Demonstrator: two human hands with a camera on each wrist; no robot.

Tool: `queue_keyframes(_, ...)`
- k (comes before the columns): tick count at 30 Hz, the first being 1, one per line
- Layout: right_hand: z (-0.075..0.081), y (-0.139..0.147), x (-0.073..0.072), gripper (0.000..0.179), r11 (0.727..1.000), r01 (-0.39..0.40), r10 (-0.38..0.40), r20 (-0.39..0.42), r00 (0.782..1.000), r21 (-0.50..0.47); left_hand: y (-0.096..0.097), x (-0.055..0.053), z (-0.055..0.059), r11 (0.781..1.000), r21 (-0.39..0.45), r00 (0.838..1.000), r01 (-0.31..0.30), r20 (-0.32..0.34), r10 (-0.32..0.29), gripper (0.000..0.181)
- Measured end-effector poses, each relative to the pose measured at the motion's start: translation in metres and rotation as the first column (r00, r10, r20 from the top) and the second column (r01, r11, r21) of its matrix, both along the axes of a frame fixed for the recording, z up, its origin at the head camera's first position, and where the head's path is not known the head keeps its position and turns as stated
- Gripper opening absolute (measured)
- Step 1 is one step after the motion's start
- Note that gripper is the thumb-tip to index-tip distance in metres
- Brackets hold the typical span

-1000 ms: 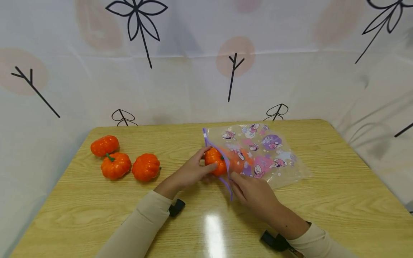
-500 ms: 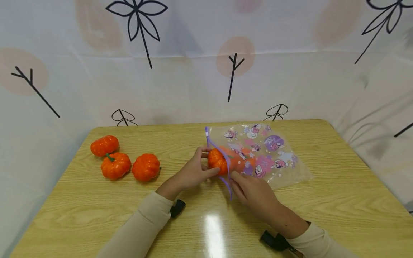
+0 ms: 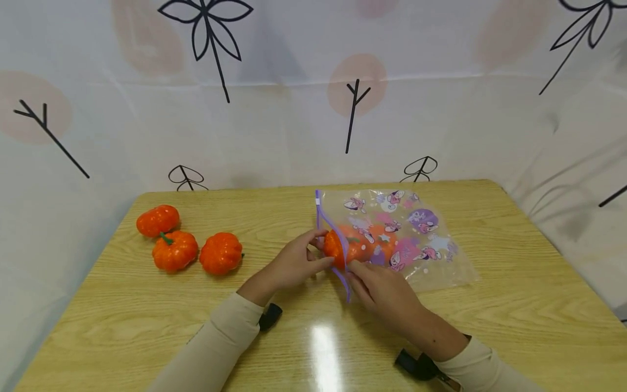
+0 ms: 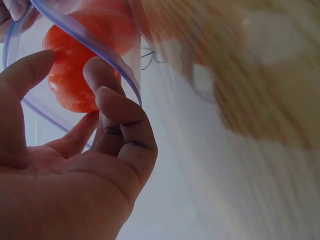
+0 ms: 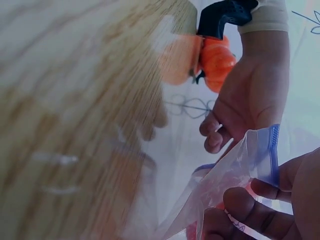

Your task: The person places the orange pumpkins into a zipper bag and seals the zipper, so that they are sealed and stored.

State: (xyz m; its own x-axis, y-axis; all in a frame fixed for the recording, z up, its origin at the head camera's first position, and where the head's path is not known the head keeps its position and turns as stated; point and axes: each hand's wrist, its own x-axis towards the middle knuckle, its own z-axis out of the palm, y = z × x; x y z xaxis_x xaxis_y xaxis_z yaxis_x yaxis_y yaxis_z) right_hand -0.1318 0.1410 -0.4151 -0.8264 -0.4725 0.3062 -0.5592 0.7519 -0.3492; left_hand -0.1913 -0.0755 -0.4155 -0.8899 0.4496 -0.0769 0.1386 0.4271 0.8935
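Observation:
A small orange pumpkin (image 3: 333,249) sits in the mouth of a clear zip bag (image 3: 425,251) printed with pink and purple figures. My left hand (image 3: 293,263) holds its near side, thumb and fingers spread round it; in the left wrist view the pumpkin (image 4: 70,75) lies between thumb and fingertips, partly under the purple zip edge. With thumb and fingers, my right hand (image 3: 389,294) pinches the near lip of the bag, and the pinched film (image 5: 235,167) stands up in the right wrist view. More orange shows through the print, deeper inside the bag.
Three orange pumpkins stand at the table's left: one at the back (image 3: 158,220), one with a green stem (image 3: 174,251), one nearer the middle (image 3: 221,253). A patterned cloth (image 3: 274,130) hangs behind the wooden table (image 3: 122,337).
My left hand has moved slightly right, and the pumpkin has slid farther into the bag. The orange shape inside has shifted right too. My right hand keeps its pinch on the lip.

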Motion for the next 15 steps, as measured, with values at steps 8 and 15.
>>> queue_keyframes(8, -0.0003, 0.0003, -0.0009, 0.019, 1.000, -0.011, 0.011, -0.003, 1.000, -0.013, -0.0006, 0.0003, -0.0004, 0.999, 0.040, 1.000, 0.019, -0.015, -0.019, 0.049)
queue_keyframes(15, -0.0012, 0.0006, -0.0016, 0.019, 1.000, -0.017, 0.017, -0.003, 1.000, -0.013, 0.0009, -0.0009, -0.0018, 0.997, 0.074, 0.999, 0.035, 0.036, -0.038, 0.044)
